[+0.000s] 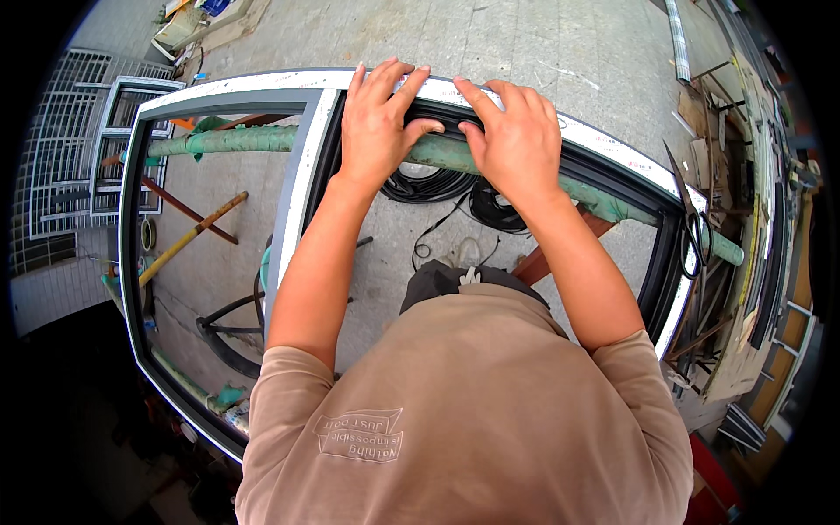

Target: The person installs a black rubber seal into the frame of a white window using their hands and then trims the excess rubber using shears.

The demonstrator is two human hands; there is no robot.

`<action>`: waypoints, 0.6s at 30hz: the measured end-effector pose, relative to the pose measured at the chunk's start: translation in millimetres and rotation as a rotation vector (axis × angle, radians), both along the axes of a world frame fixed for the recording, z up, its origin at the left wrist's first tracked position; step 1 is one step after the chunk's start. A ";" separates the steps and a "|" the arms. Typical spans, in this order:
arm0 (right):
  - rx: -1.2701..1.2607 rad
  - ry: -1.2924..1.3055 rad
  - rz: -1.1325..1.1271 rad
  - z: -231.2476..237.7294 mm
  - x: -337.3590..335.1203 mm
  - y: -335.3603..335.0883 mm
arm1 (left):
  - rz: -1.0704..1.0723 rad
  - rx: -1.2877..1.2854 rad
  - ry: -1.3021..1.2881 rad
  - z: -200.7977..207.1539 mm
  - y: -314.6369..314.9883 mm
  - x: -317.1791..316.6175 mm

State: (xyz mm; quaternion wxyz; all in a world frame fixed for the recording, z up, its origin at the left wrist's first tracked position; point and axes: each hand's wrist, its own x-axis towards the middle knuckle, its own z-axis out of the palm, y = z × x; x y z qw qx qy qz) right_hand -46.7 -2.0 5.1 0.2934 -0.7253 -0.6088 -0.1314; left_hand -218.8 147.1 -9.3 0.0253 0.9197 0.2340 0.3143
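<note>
A large window frame, white-filmed with dark grey inner sides, lies raised in front of me. My left hand grips its far rail just right of the divider, fingers over the top and thumb on the inner edge. Close to its right, my right hand holds the same rail in a like way. Both thumbs press near the black rubber seal that lines the inner side of the right opening. Black-handled scissors rest on the frame's right end, blades pointing away.
Green-wrapped pipes run beneath the frame, with a yellow pole below. Coiled black strips lie on the concrete floor. Metal grilles stand at left. A rack of long profiles is at right.
</note>
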 end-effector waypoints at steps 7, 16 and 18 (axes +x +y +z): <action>0.027 -0.059 -0.002 -5.7 2.6 1.7 | -0.025 0.010 -0.017 1.9 0.2 0.0; 0.064 -0.110 0.005 -12.0 3.7 2.9 | 0.028 -0.096 -0.042 6.3 -5.1 8.1; 0.065 -0.115 0.009 -12.4 4.6 2.6 | 0.036 -0.091 -0.049 6.6 -6.6 11.3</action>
